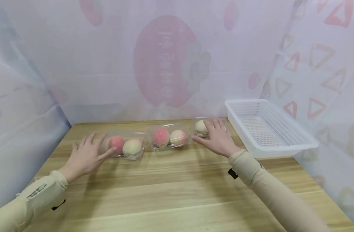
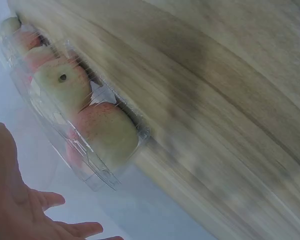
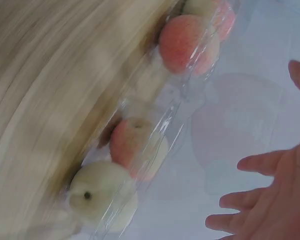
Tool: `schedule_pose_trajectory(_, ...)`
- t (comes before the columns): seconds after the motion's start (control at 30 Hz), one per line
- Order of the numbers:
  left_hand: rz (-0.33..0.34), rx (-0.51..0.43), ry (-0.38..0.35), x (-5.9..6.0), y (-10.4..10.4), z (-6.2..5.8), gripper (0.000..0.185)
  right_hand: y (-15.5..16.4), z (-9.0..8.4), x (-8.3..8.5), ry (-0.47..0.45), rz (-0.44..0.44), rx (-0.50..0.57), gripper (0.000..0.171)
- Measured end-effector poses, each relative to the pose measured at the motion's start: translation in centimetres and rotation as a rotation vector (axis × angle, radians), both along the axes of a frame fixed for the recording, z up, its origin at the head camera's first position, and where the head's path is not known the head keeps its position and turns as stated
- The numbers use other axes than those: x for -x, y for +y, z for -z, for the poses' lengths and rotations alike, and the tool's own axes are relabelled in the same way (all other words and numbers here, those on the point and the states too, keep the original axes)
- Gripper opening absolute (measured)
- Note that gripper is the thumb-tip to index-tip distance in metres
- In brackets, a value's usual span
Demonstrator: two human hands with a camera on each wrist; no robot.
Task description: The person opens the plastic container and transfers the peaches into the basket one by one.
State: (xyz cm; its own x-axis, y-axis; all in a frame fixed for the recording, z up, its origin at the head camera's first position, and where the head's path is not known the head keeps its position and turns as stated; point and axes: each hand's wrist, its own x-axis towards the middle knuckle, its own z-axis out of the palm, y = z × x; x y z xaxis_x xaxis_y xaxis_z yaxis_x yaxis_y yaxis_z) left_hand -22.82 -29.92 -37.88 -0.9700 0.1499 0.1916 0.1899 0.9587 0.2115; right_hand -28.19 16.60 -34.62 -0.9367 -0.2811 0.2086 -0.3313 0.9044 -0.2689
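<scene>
In the head view three clear plastic boxes of peaches stand in a row toward the table's back edge. My left hand (image 1: pixel 85 156), fingers spread, is at the left box (image 1: pixel 137 154), which holds a pink and a pale peach. The left wrist view shows that hand (image 2: pixel 15 195) beside the box (image 2: pixel 102 95), apart from it. The middle box (image 1: pixel 168 145) holds two more peaches. Above the right box (image 1: pixel 197 132) my right hand (image 1: pixel 218 138) is spread, partly hiding its peaches. In the right wrist view the right hand (image 3: pixel 277 195) grips nothing; contact with the box cannot be told.
A white perforated plastic basket (image 1: pixel 271 149) stands at the right end of the wooden table (image 1: pixel 165 193), close to the right hand. Printed cloth walls (image 1: pixel 113 80) enclose the back and both sides.
</scene>
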Motion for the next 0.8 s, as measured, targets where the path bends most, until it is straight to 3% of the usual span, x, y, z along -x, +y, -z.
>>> schedule_pose_trajectory(0.27, 0.023, -0.108, 0.031, 0.7, -0.8, 0.2, 0.080, -2.6, -0.5, -0.5, -0.019, -0.065, 0.313, 0.076)
schedule_pose_trajectory(0.37, 0.029, -0.180, 0.006, 0.8, -1.1, 0.1, 0.078, -3.3, -0.5, -0.4, -0.029, -0.087, 0.410, 0.064)
schedule_pose_trajectory(0.57, 0.008, -0.362, -0.084, 1.2, -1.2, -0.2, 0.075, -4.6, -0.1, -0.3, -0.072, -0.084, 0.519, 0.056)
schedule_pose_trajectory(0.8, -0.035, -0.478, -0.126, 1.4, -1.6, -0.1, 0.075, -6.1, 0.4, -0.5, -0.159, -0.058, 0.633, 0.048)
